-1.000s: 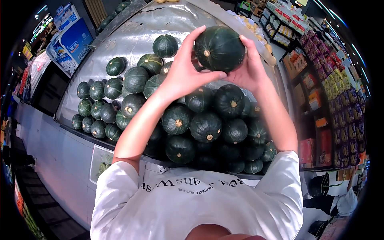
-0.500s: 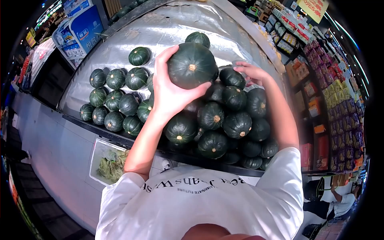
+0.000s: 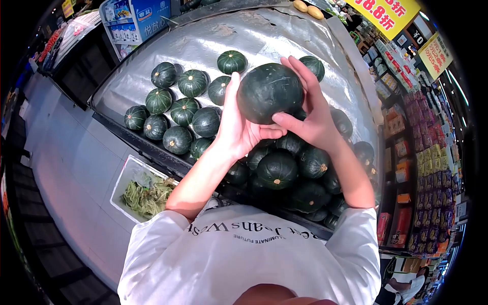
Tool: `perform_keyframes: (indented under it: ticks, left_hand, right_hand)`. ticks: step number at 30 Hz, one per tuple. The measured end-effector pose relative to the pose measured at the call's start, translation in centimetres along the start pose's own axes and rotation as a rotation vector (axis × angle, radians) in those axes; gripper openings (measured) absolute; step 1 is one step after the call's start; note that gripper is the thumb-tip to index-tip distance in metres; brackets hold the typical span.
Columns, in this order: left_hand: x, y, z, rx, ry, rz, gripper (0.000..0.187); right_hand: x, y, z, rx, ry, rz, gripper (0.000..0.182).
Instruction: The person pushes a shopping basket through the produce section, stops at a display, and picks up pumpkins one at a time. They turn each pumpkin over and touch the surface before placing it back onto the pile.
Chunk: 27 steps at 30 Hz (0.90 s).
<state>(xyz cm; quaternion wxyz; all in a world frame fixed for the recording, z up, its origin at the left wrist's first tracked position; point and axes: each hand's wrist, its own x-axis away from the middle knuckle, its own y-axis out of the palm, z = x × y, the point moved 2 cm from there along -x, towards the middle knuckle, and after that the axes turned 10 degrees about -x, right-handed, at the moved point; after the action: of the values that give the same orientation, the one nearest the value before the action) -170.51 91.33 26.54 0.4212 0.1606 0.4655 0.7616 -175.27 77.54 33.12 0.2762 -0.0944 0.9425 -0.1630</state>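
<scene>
A large dark green pumpkin (image 3: 269, 94) is raised above the display, held between both my hands. My left hand (image 3: 238, 122) is closed on its left and lower side, thumb up along the edge. From the right, my right hand (image 3: 317, 114) wraps around it, with the thumb across the bottom. Below my hands lies a pile of similar pumpkins (image 3: 277, 170), partly hidden by my forearms. To the left, several smaller pumpkins (image 3: 184, 111) sit spaced out in rows on the silver-lined stand (image 3: 137, 84).
A white bin (image 3: 118, 195) with wilted greens (image 3: 147, 197) stands on the floor by the stand's front edge. Shelves of packaged goods (image 3: 427, 178) line the right side. A blue display case (image 3: 145, 20) is at the back left. Another person (image 3: 409, 288) is at the lower right.
My right hand has come from the pile onto the raised pumpkin, which is now turned with its pale stem spot out of sight. The camera view has shifted.
</scene>
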Motion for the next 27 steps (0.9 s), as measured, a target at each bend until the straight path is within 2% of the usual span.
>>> perform_keyframes:
  ticks: [3,6,7,10,12,14,15,16,18,19,20,22,24,26,27]
  left_hand:
    - [1.3,-1.6,0.7,-0.081,-0.127,-0.022,0.1]
    - [2.3,-4.0,1.0,-0.043,-0.275,-0.061,0.108]
    - [2.8,-4.2,1.3,-0.051,-0.236,-0.061,0.107]
    - [3.3,-6.0,2.1,-0.356,-0.162,0.098,0.101]
    - [3.9,-6.5,3.2,-0.426,0.122,0.315,0.071]
    - [4.8,-7.8,3.5,-0.556,0.47,0.371,0.06]
    - [5.7,-8.4,3.6,-0.613,0.541,0.31,0.06]
    - [6.4,-9.4,3.8,-0.714,0.58,0.219,0.067]
    - [7.4,-10.6,3.8,-0.729,0.576,0.195,0.091]
    - [7.7,-11.0,4.1,-0.584,0.526,0.171,0.107]
    - [8.3,-11.2,4.4,-0.499,0.49,0.153,0.109]
    - [8.9,-13.6,4.8,-0.564,0.486,0.227,0.114]
    - [9.8,-16.0,6.0,-0.929,0.534,0.406,0.114]
    - [10.8,-17.2,8.4,-1.189,0.51,0.589,0.113]
    - [10.9,-18.2,9.6,-1.224,0.544,0.655,0.111]
  right_hand:
    - [-1.1,2.7,-0.3,-0.247,0.223,0.134,0.09]
    - [-2.4,3.9,0.2,-0.051,0.104,-0.017,0.092]
    - [-2.9,4.3,0.4,-0.043,0.093,-0.05,0.095]
    - [-4.1,5.4,1.0,0.095,0.131,-0.149,0.101]
    - [-4.7,6.6,1.0,0.229,0.098,-0.187,0.102]
    - [-5.1,7.9,1.7,0.147,0.151,-0.15,0.096]
    - [-5.1,8.3,2.8,0.092,0.173,-0.14,0.095]
    - [-5.4,8.8,3.3,0.075,0.217,-0.152,0.095]
    - [-6.1,9.6,4.1,0.045,0.31,-0.181,0.094]
    - [-6.9,10.2,4.2,0.066,0.308,-0.224,0.09]
    - [-7.5,10.6,4.8,0.145,0.246,-0.3,0.088]
    - [-9.0,11.8,5.9,0.171,0.285,-0.42,0.086]
    - [-10.7,13.5,6.9,0.172,0.244,-0.521,0.087]
    - [-12.6,15.2,8.5,0.213,0.222,-0.606,0.088]
    - [-13.9,16.2,9.4,0.218,0.178,-0.629,0.089]
